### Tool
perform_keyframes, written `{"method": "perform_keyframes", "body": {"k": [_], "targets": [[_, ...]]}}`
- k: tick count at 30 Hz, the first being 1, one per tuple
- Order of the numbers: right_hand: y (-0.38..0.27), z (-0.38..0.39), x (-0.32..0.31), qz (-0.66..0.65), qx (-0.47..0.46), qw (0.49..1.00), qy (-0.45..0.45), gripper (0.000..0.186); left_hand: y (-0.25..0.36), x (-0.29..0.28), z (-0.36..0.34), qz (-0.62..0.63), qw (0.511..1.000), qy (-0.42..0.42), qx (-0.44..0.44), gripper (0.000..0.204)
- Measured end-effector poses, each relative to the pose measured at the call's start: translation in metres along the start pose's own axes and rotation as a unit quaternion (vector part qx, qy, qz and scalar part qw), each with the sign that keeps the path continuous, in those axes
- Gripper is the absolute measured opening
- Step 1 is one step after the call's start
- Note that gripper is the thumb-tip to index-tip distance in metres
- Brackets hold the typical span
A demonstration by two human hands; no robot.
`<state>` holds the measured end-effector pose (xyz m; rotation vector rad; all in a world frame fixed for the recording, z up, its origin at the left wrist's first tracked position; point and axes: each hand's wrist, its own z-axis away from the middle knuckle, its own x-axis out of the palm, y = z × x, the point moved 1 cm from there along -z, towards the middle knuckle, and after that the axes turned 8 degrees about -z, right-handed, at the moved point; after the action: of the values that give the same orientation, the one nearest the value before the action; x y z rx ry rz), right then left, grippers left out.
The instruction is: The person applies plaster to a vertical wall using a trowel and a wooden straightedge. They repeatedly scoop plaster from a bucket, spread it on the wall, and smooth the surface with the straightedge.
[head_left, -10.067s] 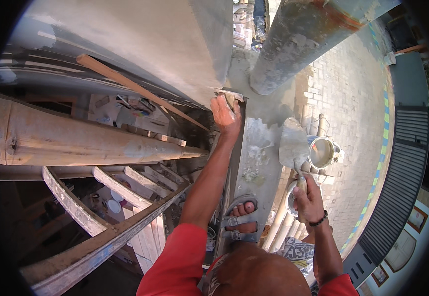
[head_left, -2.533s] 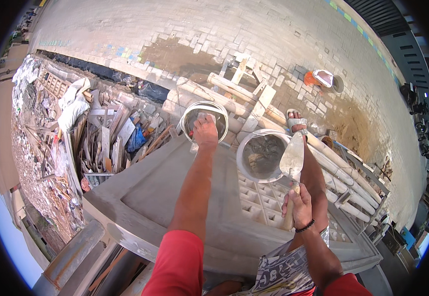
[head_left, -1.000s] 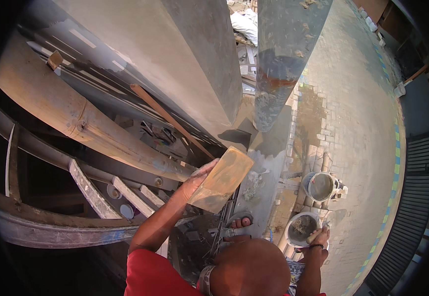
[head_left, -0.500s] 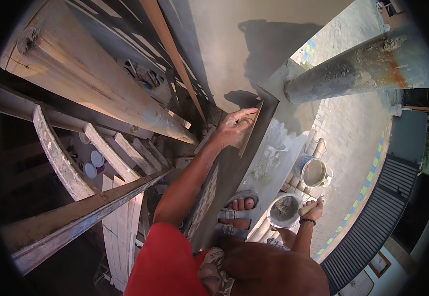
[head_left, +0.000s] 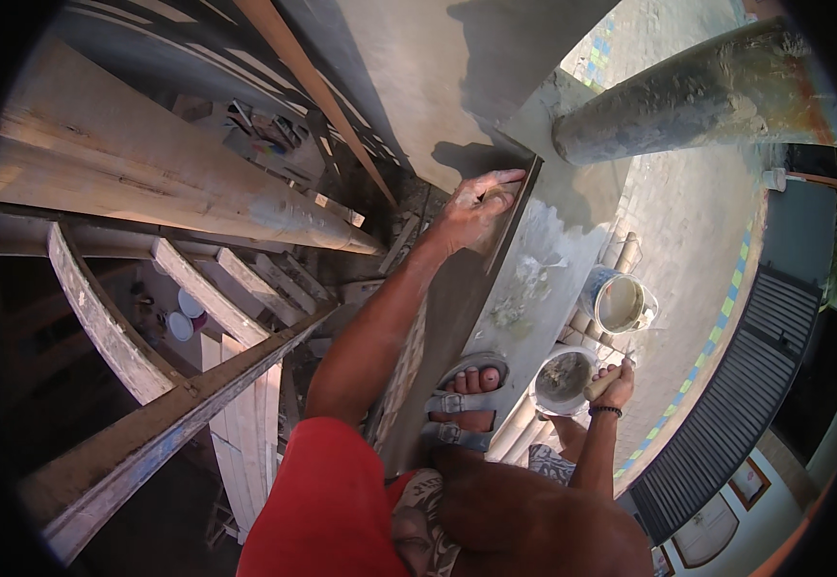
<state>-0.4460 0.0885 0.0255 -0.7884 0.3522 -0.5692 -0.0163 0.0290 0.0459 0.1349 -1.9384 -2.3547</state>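
Observation:
My left hand [head_left: 481, 212] is closed on a flat float [head_left: 512, 217], its thin long edge showing beside my fingers. The float rests on a dark strip of fresh mortar [head_left: 457, 293], along the strip's right-hand edge. Lower right, my right hand [head_left: 618, 385] grips the pale handle of a tool [head_left: 599, 387], probably a trowel; its blade is hard to make out. That handle is beside the rim of a white bucket [head_left: 540, 392] holding grey mortar. Behind it stands a second bucket [head_left: 592, 298] with a handle and light grey contents.
Sandalled feet [head_left: 476, 377] stand on the narrow pale ledge [head_left: 524, 279]. A thick round column [head_left: 688, 101] rises at upper right, beside a wall [head_left: 409, 87]. Wooden beams [head_left: 188, 389] span a dark drop at left. Bamboo poles [head_left: 515, 433] lie alongside the ledge.
My left hand has moved the float across the mortar strip, away from me and to its right-hand edge. The right hand keeps its grip beside the bucket. The view has shifted slightly.

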Motion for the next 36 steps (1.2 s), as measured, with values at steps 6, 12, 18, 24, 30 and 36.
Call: {"method": "perform_keyframes", "body": {"k": [6,12,18,24,30,36], "targets": [[0.001,0.007,-0.001,0.01,0.002,1.0,0.018,0.018,-0.001,0.007,-0.004,0.012,1.0,-0.022,-0.014,0.044],[0.007,0.004,-0.004,-0.001,0.02,1.0,0.001,0.019,-0.013,0.013,-0.009,-0.028,0.999,-0.001,0.02,0.04],[0.012,0.011,0.009,0.019,0.017,1.0,-0.014,0.019,-0.026,0.009,-0.008,-0.054,0.998,-0.017,-0.018,0.039],[0.007,0.021,0.033,0.028,0.018,0.999,-0.041,0.018,-0.06,0.003,0.001,-0.037,0.997,0.005,-0.064,0.039],[0.002,0.014,0.024,0.03,0.009,0.999,-0.041,0.017,-0.006,0.01,-0.003,-0.014,0.999,0.037,0.021,0.04],[0.004,0.011,0.015,0.024,0.01,0.999,-0.028,0.019,-0.016,0.011,-0.003,0.0,0.999,0.036,0.01,0.043]]}}
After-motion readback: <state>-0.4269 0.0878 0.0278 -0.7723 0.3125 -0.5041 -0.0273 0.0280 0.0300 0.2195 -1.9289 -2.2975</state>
